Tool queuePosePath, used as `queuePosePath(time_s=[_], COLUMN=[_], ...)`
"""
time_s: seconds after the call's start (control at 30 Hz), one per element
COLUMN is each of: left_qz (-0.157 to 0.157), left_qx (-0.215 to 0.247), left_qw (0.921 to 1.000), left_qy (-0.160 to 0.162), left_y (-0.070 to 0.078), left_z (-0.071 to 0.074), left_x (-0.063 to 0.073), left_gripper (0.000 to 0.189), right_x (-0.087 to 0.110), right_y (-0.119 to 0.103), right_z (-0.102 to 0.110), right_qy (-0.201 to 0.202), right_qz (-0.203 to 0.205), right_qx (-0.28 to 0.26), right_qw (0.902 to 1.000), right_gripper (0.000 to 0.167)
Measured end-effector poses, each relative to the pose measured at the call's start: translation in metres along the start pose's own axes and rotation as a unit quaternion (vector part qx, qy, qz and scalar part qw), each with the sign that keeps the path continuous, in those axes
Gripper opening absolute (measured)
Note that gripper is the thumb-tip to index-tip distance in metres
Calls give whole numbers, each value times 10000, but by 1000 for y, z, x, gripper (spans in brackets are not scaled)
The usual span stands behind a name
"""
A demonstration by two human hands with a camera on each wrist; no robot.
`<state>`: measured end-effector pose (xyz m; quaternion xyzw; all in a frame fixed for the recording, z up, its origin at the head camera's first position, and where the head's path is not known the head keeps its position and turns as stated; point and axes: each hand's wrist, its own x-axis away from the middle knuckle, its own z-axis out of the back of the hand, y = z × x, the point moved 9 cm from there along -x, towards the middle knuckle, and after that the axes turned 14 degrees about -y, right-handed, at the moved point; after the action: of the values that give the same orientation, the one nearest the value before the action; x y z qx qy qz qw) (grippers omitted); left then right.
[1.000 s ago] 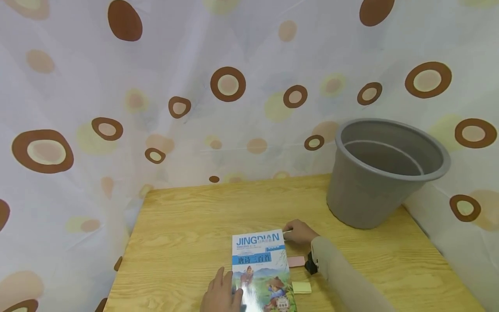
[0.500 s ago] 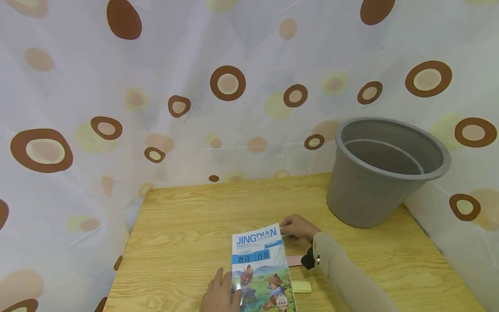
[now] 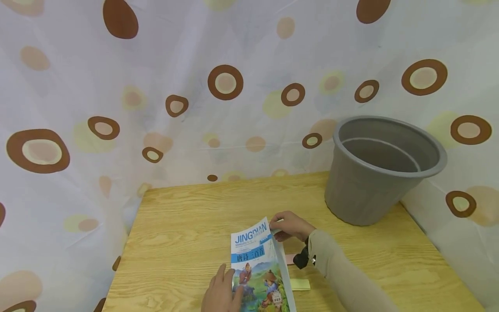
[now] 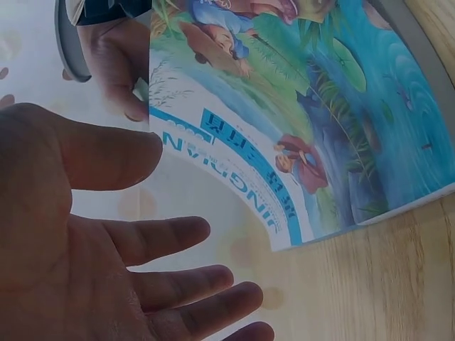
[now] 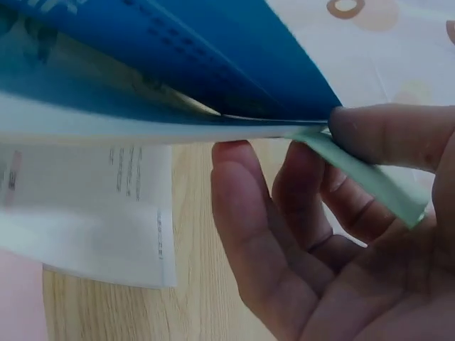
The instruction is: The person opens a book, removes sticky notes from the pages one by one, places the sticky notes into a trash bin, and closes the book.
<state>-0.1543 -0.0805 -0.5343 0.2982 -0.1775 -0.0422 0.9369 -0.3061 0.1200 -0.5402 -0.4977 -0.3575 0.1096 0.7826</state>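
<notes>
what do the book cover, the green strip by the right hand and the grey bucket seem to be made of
Book cover: printed card or coated paper, smooth, since it bends in a curve.
Green strip: probably matte paper, thin and flat-looking, though thin plastic is possible.
Grey bucket: likely moulded plastic, low sheen, judging by its even colour and rounded rim.
</notes>
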Motion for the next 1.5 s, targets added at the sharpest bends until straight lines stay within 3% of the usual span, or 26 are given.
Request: queuePosePath(time_s=[0.2,0.53,0.87,0.97,1.27,1.4,1.5], left_qz=[-21,-586,-175,-176,-776,-1062,-988], left_qx=[194,571,935,980,717,769,1000], left_qw=[9998,9961,9942,9935,9939,9913,9901], left_qy=[-28,-329,-512,-547,-322,-73,16], left_y=[9,31,17,16,30,41,42], left_z=[4,3,-6,-6,11,24,29], left_x=[-7,-14,-19,-20,-23,-30,-38], left_gripper=[47,45,42,43,46,46,47], right_x=[0,-1,2,2,3,1,0], right_y=[-2,-5,0,-5,-24,-33,-38], right_z=[-3,-9,-23,-25,-33,-37,-43], right_qy=[-11,-243,-747,-798,-871,-884,-886], right_qz=[15,457,803,892,1075,1112,1123], right_qx=[-282,-565,-1011,-1071,-1026,-979,-970], right_qw=[9996,9971,9888,9870,9850,9850,9850], right_gripper=[17,21,34,36,39,38,37])
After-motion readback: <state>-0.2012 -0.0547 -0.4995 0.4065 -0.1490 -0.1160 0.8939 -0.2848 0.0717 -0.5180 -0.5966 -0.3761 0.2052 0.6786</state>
